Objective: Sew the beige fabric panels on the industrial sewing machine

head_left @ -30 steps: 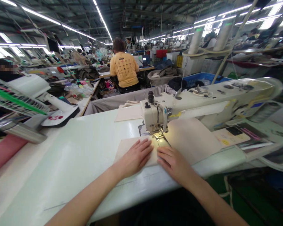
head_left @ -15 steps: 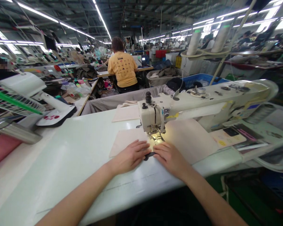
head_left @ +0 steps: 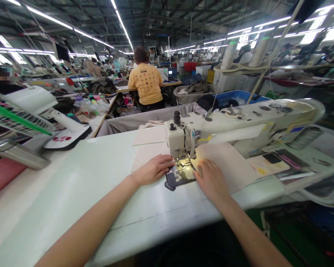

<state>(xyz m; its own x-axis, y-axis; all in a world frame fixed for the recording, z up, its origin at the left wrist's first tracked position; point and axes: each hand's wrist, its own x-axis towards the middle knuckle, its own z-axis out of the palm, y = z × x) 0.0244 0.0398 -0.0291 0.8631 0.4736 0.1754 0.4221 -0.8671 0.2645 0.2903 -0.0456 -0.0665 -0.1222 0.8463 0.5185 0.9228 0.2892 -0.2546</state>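
Observation:
An industrial sewing machine stands over the pale table, its lamp lighting the presser foot and the dark metal plate. Pale cream fabric lies flat under the machine arm, and more of it shows left of the needle. My left hand rests on the left part, fingers stretched toward the presser foot. On the right part, my right hand lies with its fingers extended beside the plate. Neither hand grasps anything. Fabric beneath the fingers is partly hidden.
Another cream panel lies behind the machine head. A phone rests at the right, thread cones stand above. To the left are a fan and a steel flask. A person in a yellow shirt sits ahead.
Both hands have moved forward, away from me, and farther apart. The fabric's near edge has moved forward too, uncovering the dark plate in front of the presser foot.

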